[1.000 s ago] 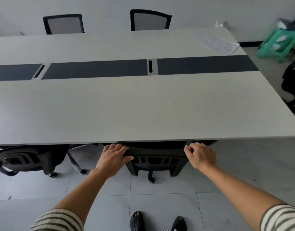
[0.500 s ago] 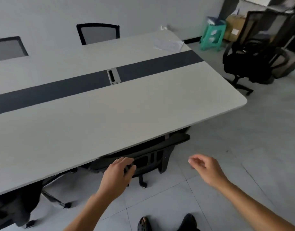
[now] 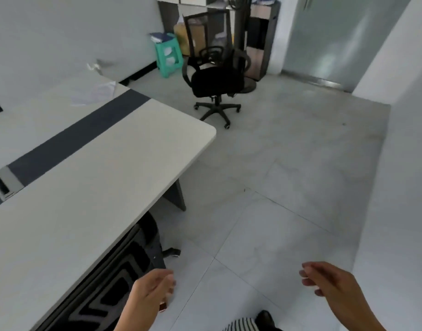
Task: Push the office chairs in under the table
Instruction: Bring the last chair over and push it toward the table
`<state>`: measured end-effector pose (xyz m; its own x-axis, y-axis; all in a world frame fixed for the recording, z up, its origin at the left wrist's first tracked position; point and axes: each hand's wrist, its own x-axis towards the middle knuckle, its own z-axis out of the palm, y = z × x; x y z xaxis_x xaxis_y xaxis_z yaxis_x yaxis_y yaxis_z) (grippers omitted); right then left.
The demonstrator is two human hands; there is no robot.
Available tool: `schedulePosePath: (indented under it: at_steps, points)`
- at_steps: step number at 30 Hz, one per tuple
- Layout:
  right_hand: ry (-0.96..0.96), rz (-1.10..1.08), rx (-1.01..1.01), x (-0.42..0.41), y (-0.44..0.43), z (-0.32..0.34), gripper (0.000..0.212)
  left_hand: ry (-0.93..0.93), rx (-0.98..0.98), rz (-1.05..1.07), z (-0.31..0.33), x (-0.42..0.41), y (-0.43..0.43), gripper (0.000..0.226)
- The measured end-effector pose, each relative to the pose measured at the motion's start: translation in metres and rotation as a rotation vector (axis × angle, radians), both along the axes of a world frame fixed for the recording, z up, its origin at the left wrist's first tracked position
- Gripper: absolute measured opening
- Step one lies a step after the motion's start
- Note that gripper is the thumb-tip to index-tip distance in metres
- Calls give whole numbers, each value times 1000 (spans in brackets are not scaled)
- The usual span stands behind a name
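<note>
A long white table with a dark centre stripe fills the left of the view. A black office chair sits tucked under its near edge, only the backrest showing. My left hand hovers just right of that backrest, fingers loosely curled, holding nothing. My right hand hangs over the floor, fingers apart and empty. Another black mesh-back office chair stands free on the floor beyond the table's far right corner.
A green plastic stool stands by the wall near the free chair. Shelving and boxes lie behind it. A white wall bounds the right side. Papers lie on the table's far end. Grey tile floor stretches between.
Both hands have let go of the tucked chair's backrest and drawn back. The view has swung right, bringing the free chair and the room's corner into sight.
</note>
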<state>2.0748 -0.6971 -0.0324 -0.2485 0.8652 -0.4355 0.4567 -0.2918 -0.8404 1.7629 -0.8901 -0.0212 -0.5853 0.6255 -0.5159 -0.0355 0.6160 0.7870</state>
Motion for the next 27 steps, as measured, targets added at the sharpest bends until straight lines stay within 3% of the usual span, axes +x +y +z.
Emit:
schedulePosePath:
  at_steps: [8,15,21,27]
  points:
    - [20,-132,46,54,115,14,11,7,98,-149,12,47,173,13]
    - [-12,-230,41,53,234,-5,10,-17,83,-208,-8,28,316,14]
    - [-41,-349,60,38,374,5,9,-80,109,-255,-12,-8,493,14]
    - [-17,-439,113,17,504,32,10,11,188,-389,23,-36,685,18]
